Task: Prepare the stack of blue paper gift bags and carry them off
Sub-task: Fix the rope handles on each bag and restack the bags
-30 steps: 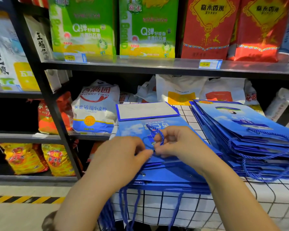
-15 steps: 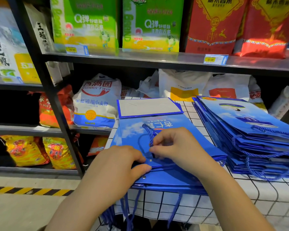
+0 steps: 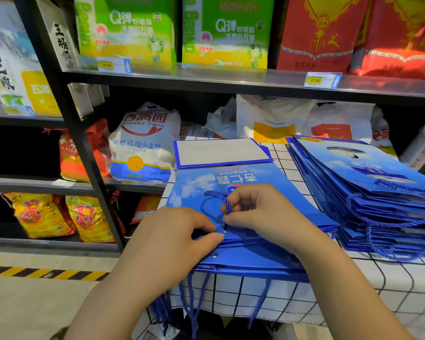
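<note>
So here's us at the table, which has a checked tablecloth (image 3: 383,285) over it. The stack of blue paper gift bags (image 3: 263,262) lies flat right at the near edge, with its loose rope handles (image 3: 194,305) dangling down over the front.

Our left hand (image 3: 172,244) has its fingers curled tight. They sit on the near edge of the top bag (image 3: 275,182) and the thumb is tucked just under that edge, so it's pinching the bag near the metal eyelet (image 3: 225,230).

Our right hand (image 3: 265,217) is curled too, barely open at all. Thumb and forefinger pinch the blue rope handle (image 3: 217,196) just above the eyelet, and the rope loops up and back over the bag's printed face. The other fingers are folded in, and we can't tell if they touch anything.

A second pile of bags (image 3: 368,182) sits just to the right, fanned out. Behind on the shelf there's a flour sack (image 3: 142,143).
</note>
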`<state>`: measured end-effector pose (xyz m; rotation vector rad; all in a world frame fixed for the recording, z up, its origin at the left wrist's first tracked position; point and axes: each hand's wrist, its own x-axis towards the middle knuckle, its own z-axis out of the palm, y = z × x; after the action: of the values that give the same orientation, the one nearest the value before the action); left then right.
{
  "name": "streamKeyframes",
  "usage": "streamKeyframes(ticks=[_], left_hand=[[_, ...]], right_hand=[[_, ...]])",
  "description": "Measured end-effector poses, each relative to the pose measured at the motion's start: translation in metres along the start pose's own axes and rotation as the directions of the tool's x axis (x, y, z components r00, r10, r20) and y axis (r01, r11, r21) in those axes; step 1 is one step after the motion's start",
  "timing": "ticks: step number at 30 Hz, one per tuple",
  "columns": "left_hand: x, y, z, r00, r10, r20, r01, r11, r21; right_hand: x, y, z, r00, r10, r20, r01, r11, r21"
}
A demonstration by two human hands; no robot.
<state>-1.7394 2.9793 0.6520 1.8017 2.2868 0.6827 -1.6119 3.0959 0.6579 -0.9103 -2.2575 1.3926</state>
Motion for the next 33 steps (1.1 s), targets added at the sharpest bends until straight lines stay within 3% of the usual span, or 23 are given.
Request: streamKeyframes(ticks=[10,15,19,24,28,30,33], left_hand=[[0.002,-0.001,-0.002,0.999,0.036,-0.037,-0.035,0.999,0.041],[0.004,0.004,-0.004,0.997,0.036,-0.068,-0.032,0.998,0.062],[0.006,0.004,-0.006,0.992,-0.001,-0.129,0.018,0.991,0.131],[0.007,0.007,-0.013,0.971,-0.083,-0.225,0.118,0.982,0.147],[0.002,0.020,-0.014,0.919,-0.147,-0.365,0.165,0.986,0.019],[0.000,0.027,-0.011,0.927,-0.137,-0.349,0.196,0.971,0.138],[0.006,0.034,-0.002,0.965,-0.143,-0.218,0.227,0.875,0.428]], right_hand=[[0.000,-0.003,-0.003,0.999,0.043,0.019,-0.043,0.999,0.013],[0.001,-0.004,-0.002,0.996,0.017,0.083,-0.004,0.988,-0.156],[-0.002,-0.008,-0.008,0.978,0.057,0.200,-0.024,0.986,-0.163],[-0.003,-0.015,-0.014,0.940,0.033,0.340,0.093,0.933,-0.348],[0.004,-0.018,-0.013,0.943,0.029,0.333,0.120,0.899,-0.421],[0.006,-0.018,-0.013,0.941,0.014,0.337,0.135,0.899,-0.416],[0.006,-0.019,-0.011,0.940,-0.021,0.340,0.162,0.905,-0.394]])
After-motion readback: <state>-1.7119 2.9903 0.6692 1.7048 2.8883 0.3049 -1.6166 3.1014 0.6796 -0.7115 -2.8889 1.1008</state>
